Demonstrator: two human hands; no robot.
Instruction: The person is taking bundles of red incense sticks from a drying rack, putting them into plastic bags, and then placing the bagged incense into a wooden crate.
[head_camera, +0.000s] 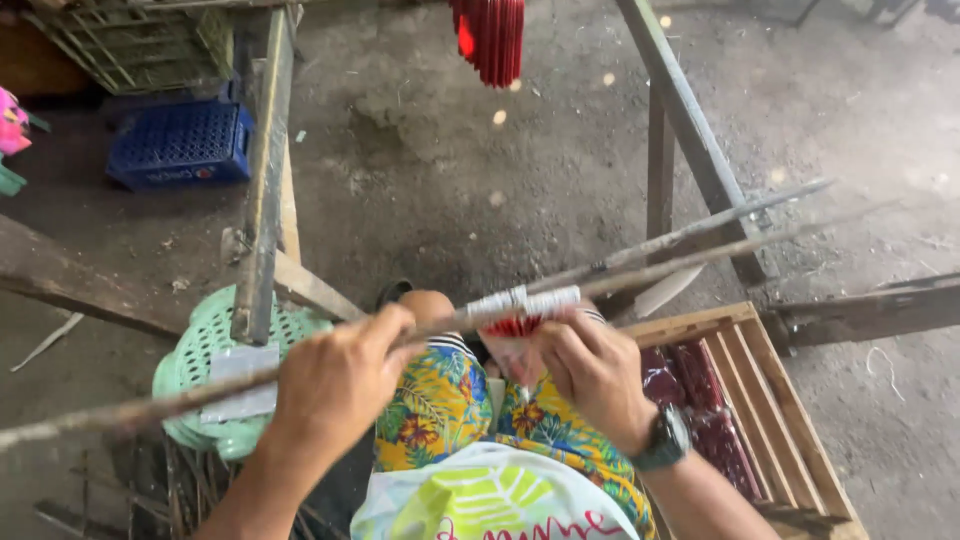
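Gripping a long thin stick (300, 365), the left hand (335, 375) is curled shut around it near the middle of the view, knuckles up, with the stick running from the near left edge up toward the far right. A second stick (700, 228) lies just above it on the right, the two nearly parallel and close together. The right hand (595, 370) is closed too — its fingers pinch a small clear packet (515, 345) with red contents, held against the sticks where a band of white wrapping (525, 298) circles them. A dark watch (665, 438) sits on the right wrist.

Below the hands are the person's knees in bright floral shorts (450, 400) of yellow, blue and green. To the right stands a wooden slatted crate (790, 410), and dark red packets (700, 400) lie inside it. To the left, a pale green plastic stool (195, 360) stands beside a leaning wooden post (265, 170). Farther left sits a blue plastic crate (180, 145) on the dirt floor (450, 150) — grey and littered with scraps. At the far top, a bunch of red strips (490, 35) hangs down, and another wooden beam (690, 130) slants across the right side.
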